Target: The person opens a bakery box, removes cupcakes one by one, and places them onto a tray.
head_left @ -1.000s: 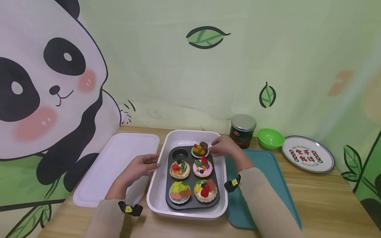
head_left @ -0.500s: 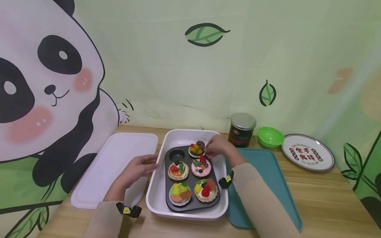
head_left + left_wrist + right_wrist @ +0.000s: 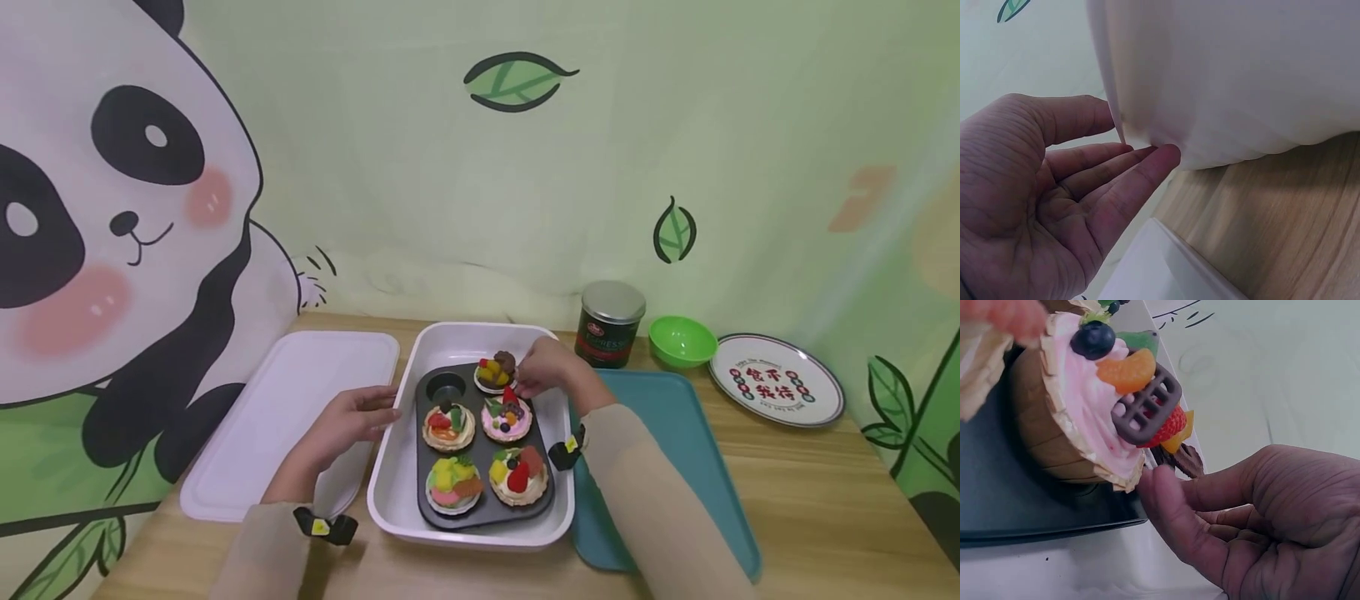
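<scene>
Five of the six cups in the dark metal muffin tin (image 3: 483,450) hold decorated cupcakes; the far-left cup stands vacant. The tin sits inside a glossy white rectangular dish (image 3: 393,492) on the wooden tabletop (image 3: 825,500). The right hand (image 3: 551,371) reaches the chocolate-topped cupcake (image 3: 495,371) in the far-right cup, fingers (image 3: 1172,512) loosely curled beside it; whether they grip it cannot be told. The left hand (image 3: 352,421), fingers straight, touches the dish's smooth outer wall, beside a flat white lid (image 3: 285,417).
</scene>
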### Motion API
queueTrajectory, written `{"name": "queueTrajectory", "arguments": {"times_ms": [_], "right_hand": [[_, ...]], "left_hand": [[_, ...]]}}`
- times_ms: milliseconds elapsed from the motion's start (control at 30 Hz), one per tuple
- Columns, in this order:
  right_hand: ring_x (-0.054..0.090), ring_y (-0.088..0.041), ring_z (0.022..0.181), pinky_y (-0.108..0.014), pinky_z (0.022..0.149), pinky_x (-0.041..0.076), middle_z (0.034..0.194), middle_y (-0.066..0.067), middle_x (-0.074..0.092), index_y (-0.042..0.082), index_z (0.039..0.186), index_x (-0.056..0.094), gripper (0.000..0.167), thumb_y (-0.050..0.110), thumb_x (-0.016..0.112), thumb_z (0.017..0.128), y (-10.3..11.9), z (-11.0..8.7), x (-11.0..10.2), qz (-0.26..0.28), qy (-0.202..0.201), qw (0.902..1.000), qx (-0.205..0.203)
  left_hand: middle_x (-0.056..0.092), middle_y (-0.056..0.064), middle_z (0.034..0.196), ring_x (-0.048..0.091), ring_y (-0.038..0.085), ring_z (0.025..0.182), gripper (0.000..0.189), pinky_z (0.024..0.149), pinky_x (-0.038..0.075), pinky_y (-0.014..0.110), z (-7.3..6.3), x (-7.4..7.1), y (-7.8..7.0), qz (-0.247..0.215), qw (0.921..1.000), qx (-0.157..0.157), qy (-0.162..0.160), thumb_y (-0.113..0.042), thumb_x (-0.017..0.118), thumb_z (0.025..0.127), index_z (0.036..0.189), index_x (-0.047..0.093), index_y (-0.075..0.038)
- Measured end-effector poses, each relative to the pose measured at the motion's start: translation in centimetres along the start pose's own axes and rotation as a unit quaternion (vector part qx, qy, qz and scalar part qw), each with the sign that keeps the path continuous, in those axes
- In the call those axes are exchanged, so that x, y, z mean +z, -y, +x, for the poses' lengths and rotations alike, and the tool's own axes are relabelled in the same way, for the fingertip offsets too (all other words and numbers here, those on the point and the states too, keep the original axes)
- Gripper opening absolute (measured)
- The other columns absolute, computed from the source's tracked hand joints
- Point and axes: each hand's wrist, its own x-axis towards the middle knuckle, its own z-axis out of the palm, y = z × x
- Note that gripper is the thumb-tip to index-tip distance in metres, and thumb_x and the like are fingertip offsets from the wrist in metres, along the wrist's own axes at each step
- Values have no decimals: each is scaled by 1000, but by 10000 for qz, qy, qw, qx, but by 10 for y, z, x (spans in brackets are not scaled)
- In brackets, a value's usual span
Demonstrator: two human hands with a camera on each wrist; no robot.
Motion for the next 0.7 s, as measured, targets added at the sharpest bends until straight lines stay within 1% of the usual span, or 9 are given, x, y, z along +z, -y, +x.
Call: {"name": "queueTrajectory", "arguments": {"times_ms": [200, 267, 400, 500, 700], "right_hand": [[68, -17, 61, -33, 70, 62, 78, -14, 70, -15, 107, 66, 19, -1, 60, 95, -1, 4, -2, 450, 55, 9989, 118], [68, -16, 61, -32, 69, 62, 78, -14, 70, -16, 108, 66, 20, -1, 60, 95, 0, 4, -2, 484, 64, 9987, 117], [68, -16, 60, -35, 74, 62, 76, -13, 68, -16, 106, 66, 19, 0, 61, 95, 2, 4, 0, 444, 50, 9988, 180], [66, -15, 60, -35, 75, 62, 74, -12, 67, -14, 102, 66, 17, 0, 60, 95, 2, 4, 2, 388, 19, 9989, 243], [64, -16, 62, -31, 68, 61, 75, -12, 67, -13, 104, 65, 18, -1, 56, 96, 1, 4, 4, 413, -90, 9989, 187]], "left_hand": [[60, 17, 138, 64, 31, 118, 53, 89, 58, 43, 0, -1, 0, 44, 10000, 10, -38, -26, 69, 95, 141, 55, -3], [60, 17, 138, 64, 31, 118, 54, 89, 58, 43, 0, -1, 0, 43, 10000, 15, -50, -27, 70, 95, 141, 55, -4], [60, 17, 138, 63, 32, 118, 56, 89, 58, 44, -1, -1, 0, 6, 10000, -20, -55, -28, 70, 94, 142, 55, -4], [60, 17, 138, 63, 32, 119, 56, 89, 58, 44, -2, -1, 0, -20, 10000, -39, -36, -28, 70, 94, 142, 54, -4], [59, 17, 139, 63, 32, 119, 55, 90, 58, 44, -1, 0, 1, -21, 10000, 17, -6, -28, 70, 95, 142, 55, -4]]}}
